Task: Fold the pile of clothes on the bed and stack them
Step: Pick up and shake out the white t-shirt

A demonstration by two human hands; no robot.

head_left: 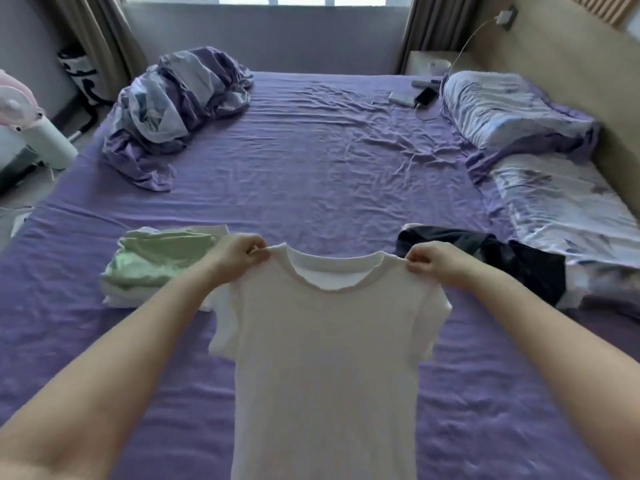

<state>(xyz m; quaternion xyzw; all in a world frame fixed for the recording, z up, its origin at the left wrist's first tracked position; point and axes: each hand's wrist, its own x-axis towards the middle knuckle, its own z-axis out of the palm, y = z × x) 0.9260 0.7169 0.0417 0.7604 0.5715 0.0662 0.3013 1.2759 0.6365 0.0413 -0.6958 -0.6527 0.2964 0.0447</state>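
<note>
Centre of the bed [311,161] is bare sheet, open to passage from the near edge to the far edge. Obstructions: folded stack [156,265] near the left edge; dark garment [502,261] toward the right edge; crumpled duvet [173,105] at the far left corner; pillows [512,112] along the right edge; phone [426,96] with cable at the far right corner.

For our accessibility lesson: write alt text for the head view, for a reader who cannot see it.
Two hands, left and right, hold a white T-shirt up by its shoulders over a purple bed. Folded clothes lie left, a dark garment right.
</note>
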